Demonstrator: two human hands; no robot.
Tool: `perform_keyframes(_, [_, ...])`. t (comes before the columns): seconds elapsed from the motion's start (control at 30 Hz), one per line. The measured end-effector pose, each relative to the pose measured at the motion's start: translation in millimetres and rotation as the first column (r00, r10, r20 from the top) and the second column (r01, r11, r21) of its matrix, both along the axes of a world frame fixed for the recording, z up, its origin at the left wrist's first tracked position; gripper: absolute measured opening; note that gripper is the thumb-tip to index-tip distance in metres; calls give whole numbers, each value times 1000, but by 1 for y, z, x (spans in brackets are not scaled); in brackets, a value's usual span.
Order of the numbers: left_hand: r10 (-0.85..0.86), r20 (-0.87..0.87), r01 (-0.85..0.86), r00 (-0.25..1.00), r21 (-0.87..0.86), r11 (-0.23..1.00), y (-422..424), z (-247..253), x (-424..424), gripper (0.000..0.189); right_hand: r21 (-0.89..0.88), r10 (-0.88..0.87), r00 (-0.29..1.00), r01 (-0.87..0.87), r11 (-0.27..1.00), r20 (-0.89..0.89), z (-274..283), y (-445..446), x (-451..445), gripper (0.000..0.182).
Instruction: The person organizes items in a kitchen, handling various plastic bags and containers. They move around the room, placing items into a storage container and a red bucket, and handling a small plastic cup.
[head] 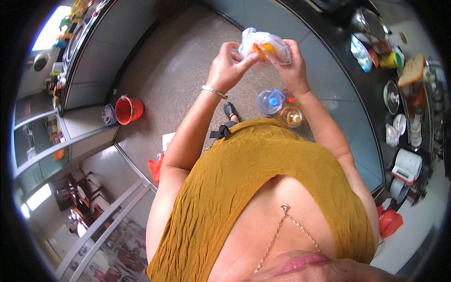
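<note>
Both my hands hold a thin, whitish plastic bag out in front of my body, above the floor. Orange and yellow contents show at the bag's near side; what they are, I cannot tell. My left hand, with a bracelet at its wrist, pinches the bag's left side between thumb and fingers. On the other side, my right hand grips the bag, its fingers partly hidden behind the plastic.
On the floor below stand a clear plastic jug with a blue handle and a bottle of yellow liquid. A red bucket is at the left. Along the right runs a dark counter with a cutting board and a metal pot.
</note>
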State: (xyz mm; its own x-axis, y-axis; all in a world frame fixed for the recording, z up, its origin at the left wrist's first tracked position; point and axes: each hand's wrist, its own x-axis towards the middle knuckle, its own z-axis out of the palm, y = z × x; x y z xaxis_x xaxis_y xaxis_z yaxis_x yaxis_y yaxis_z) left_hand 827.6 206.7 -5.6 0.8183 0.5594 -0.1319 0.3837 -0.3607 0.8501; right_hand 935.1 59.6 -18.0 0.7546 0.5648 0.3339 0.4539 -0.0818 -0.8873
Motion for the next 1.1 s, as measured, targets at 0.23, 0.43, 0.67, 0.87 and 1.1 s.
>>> perform_keyframes(0.23, [258, 122, -195, 958, -380, 904, 104, -56, -48, 48, -263, 497, 861, -506, 821, -107, 1, 89, -31, 48])
perform_keyframes(0.43, [200, 195, -251, 960, 290, 923, 144, -58, -76, 42, 32, 475, 592, -604, 797, -651, -25, 133, -24, 65])
perform_keyframes(0.67, [204, 198, -253, 959, 267, 930, 159, -60, -87, 39, -37, 547, 598, -694, 719, -586, -51, 202, -32, 60])
perform_keyframes(0.87, [276, 206, -325, 939, 268, 907, 186, -45, -65, 35, -16, 581, 569, -722, 691, -581, -40, 240, -14, 51])
perform_keyframes(1.1, [326, 354, -332, 876, -47, 942, 248, -42, -2, 12, 173, 571, 503, -634, 754, -649, -35, 281, 70, 27])
